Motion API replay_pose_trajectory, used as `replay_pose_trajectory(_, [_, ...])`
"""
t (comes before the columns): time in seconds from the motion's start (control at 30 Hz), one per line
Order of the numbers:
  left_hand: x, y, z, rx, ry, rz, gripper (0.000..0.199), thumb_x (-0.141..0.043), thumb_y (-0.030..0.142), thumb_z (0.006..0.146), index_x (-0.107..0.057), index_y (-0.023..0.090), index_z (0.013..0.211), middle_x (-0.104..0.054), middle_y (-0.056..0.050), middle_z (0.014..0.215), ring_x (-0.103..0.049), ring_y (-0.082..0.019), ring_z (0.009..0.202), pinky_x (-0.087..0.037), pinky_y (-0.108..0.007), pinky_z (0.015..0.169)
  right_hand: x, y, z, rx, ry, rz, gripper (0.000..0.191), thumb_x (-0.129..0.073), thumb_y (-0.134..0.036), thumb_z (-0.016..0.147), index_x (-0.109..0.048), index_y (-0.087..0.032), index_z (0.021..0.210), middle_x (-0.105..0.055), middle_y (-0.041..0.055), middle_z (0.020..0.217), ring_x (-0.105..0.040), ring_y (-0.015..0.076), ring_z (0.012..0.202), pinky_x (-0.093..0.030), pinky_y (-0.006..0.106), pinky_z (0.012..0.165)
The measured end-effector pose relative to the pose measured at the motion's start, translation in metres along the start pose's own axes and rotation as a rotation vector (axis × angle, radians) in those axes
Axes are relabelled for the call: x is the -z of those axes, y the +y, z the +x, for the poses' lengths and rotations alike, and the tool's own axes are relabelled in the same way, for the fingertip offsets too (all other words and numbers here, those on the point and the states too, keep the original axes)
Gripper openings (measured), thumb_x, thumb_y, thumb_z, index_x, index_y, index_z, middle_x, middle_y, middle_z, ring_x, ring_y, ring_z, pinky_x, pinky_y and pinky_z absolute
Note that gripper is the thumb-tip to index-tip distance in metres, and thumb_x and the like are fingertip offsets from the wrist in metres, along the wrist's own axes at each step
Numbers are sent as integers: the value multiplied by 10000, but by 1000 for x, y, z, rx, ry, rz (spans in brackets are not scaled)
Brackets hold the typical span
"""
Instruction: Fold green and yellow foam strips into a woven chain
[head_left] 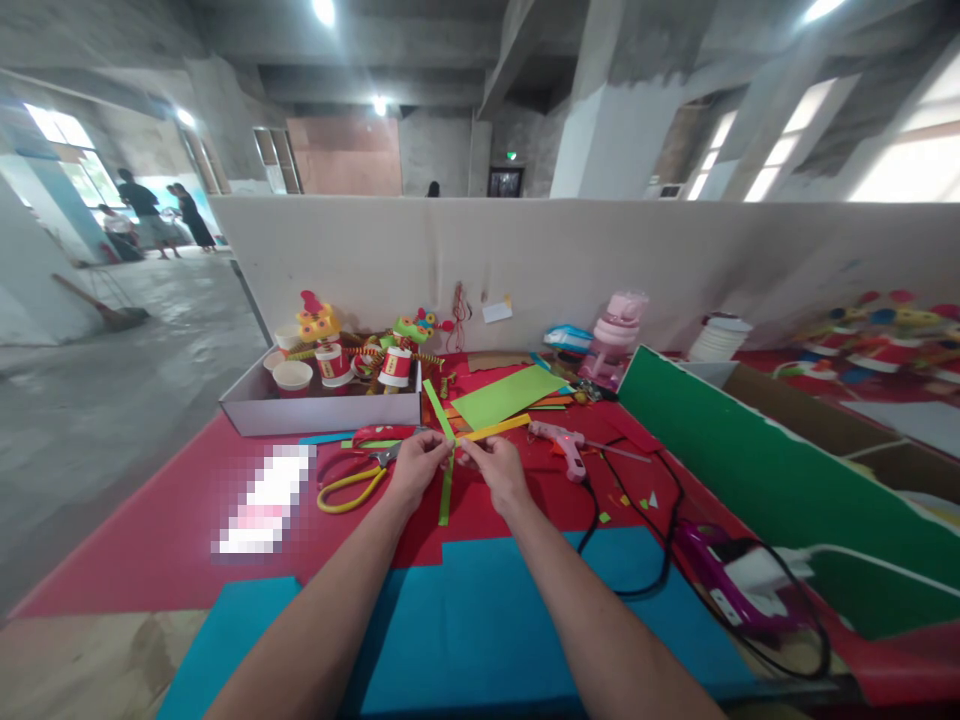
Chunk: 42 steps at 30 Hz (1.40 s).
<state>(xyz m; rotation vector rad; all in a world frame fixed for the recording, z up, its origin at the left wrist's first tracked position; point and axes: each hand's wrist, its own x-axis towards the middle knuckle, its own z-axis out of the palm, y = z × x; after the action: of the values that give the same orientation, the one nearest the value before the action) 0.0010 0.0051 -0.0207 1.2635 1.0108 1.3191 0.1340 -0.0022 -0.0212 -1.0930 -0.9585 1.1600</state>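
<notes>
Over the red table cover, my left hand (420,462) pinches a green paper strip (438,408) where it meets a yellow strip. My right hand (495,468) is closed on the near end of the yellow strip (499,428), which points to the right. The fingertips of both hands nearly touch. Below them hangs or lies another green length (445,500). Yellow-handled scissors (351,492) rest beside my left hand. A pink glue gun (564,445) lies to the right of my right hand, and a green sheet (510,395) is behind the hands.
A white box (322,412) with paper cups and figures stands at the back left. A green-sided box (720,490) is on the right, near a purple power strip (739,590) and black cables. Blue sheets (480,640) lie in front. People stand far left.
</notes>
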Motion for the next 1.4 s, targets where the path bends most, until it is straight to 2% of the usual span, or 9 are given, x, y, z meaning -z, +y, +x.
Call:
replay_pose_trajectory(0.2, [3,0,1,10,7,-12,268,-735,376,663,-593,158,599,-546,9,504,-477,-96,485,-365,-220,519,13,-4,11,12,55,33,352,-794,-456,566,-619,-159,636,-638,8,523,-614,149,518,-498,254,539])
replay_pose_trajectory(0.47, [5,-1,3,26,-9,-38,244,-729,350,656,-586,160,596,-540,13,490,-469,-91,467,-359,-225,510,35,-20,24,92,150,197,367,-829,-421,519,-574,-167,592,-590,-27,496,-554,99,487,-485,227,541])
replay_pose_trajectory(0.73, [5,2,2,33,14,-65,241,-750,337,636,-595,155,608,-536,18,483,-471,-86,460,-352,-220,503,51,-24,33,112,333,383,312,-798,-378,554,-601,-180,691,-582,-54,556,-529,70,504,-477,194,539])
replay_pose_trajectory(0.8, [5,3,2,27,17,-112,258,-757,347,637,-592,152,609,-539,17,490,-470,-81,462,-352,-218,505,46,-21,31,57,287,387,298,-791,-369,557,-602,-182,692,-606,-45,586,-523,69,497,-482,202,533])
replay_pose_trajectory(0.97, [4,0,1,84,-9,-214,270,-783,344,625,-603,144,654,-542,23,520,-467,-73,466,-353,-213,501,20,-9,16,-127,-15,267,293,-813,-312,512,-641,-164,696,-659,-5,636,-543,86,503,-502,243,546])
replay_pose_trajectory(1.07, [4,-3,3,90,-26,-213,260,-777,339,641,-617,136,677,-556,18,534,-470,-69,475,-356,-208,508,7,-2,7,-176,-131,266,322,-837,-332,488,-663,-159,696,-660,-4,633,-546,83,520,-506,241,568])
replay_pose_trajectory(1.23, [5,-4,3,75,-61,-163,249,-758,336,661,-619,130,661,-566,4,523,-487,-80,489,-362,-213,520,-1,2,-2,-150,-149,281,304,-847,-364,491,-668,-165,637,-635,-10,594,-562,92,552,-506,238,602])
replay_pose_trajectory(1.4, [3,-1,1,60,-64,-148,235,-745,332,658,-624,129,660,-579,-4,544,-489,-86,497,-373,-226,529,-2,3,-2,-153,-137,316,316,-860,-344,471,-670,-173,655,-648,-6,636,-563,95,570,-511,247,620])
